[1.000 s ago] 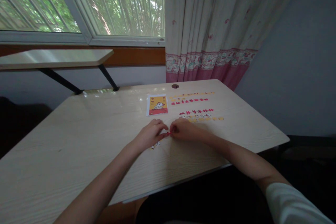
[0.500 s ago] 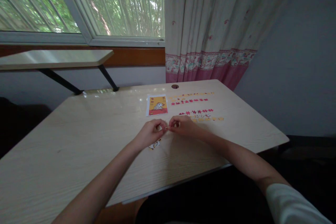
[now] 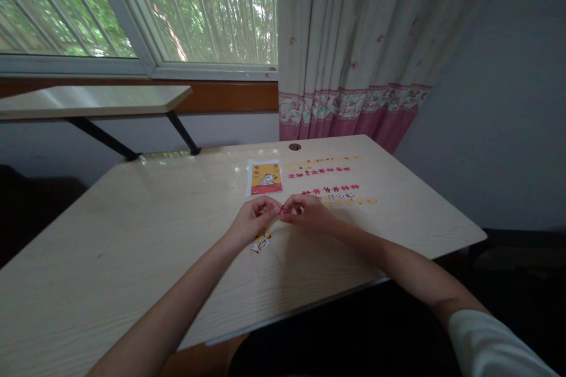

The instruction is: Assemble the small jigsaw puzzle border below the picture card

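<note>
Over the desk, my left hand [image 3: 254, 219] and my right hand [image 3: 306, 212] meet fingertip to fingertip. Both pinch a small red jigsaw puzzle piece [image 3: 281, 210] between them. Just below my left hand, a few joined yellow and white puzzle pieces [image 3: 262, 244] lie on the wood, partly covered by the hand. Beyond the hands is a picture card [image 3: 266, 179] showing a white animal on yellow and red. To its right lie rows of loose pieces: a red row [image 3: 319, 172], a nearer red row [image 3: 333, 188] and yellow ones [image 3: 362, 201], partly behind my right hand.
The pale wooden desk [image 3: 154, 235] has a round cable hole [image 3: 295, 146] near its back edge. A raised shelf [image 3: 97, 100] on black legs stands at the back left. A curtain [image 3: 345, 41] hangs behind the desk beside the window [image 3: 212, 12].
The piece between my fingertips has turned so its red face shows. My left hand has shifted slightly up, uncovering more of the joined pieces below it.
</note>
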`<action>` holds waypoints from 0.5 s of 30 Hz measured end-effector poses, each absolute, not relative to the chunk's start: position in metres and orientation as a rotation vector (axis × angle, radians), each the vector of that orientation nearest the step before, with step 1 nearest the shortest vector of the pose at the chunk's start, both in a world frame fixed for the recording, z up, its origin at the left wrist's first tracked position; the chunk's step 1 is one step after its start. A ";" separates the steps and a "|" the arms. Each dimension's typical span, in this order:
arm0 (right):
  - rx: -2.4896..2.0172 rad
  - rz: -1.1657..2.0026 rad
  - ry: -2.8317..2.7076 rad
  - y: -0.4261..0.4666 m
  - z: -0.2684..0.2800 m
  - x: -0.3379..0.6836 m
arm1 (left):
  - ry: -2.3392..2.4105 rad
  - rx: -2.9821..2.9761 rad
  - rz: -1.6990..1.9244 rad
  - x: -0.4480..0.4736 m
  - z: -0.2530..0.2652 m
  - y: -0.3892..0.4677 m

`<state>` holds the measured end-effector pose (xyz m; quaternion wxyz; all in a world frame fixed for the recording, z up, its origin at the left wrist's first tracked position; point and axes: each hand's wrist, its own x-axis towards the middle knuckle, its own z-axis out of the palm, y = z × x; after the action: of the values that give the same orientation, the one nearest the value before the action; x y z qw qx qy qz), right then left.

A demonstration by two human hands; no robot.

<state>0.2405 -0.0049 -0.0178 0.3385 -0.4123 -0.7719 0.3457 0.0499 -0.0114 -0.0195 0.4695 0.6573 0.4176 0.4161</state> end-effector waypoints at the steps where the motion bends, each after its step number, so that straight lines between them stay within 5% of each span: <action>1: -1.070 0.842 -2.027 -0.005 -0.017 0.241 | 1.003 1.587 1.027 0.051 -0.019 -0.012; 15: -0.594 0.051 -2.257 0.003 -0.013 0.255 | 1.023 1.456 0.970 0.053 -0.007 -0.015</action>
<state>0.2545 0.0025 -0.0129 0.3928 -0.2339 -0.8891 0.0200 0.0527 -0.0151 -0.0069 0.5290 0.6098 0.4283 0.4061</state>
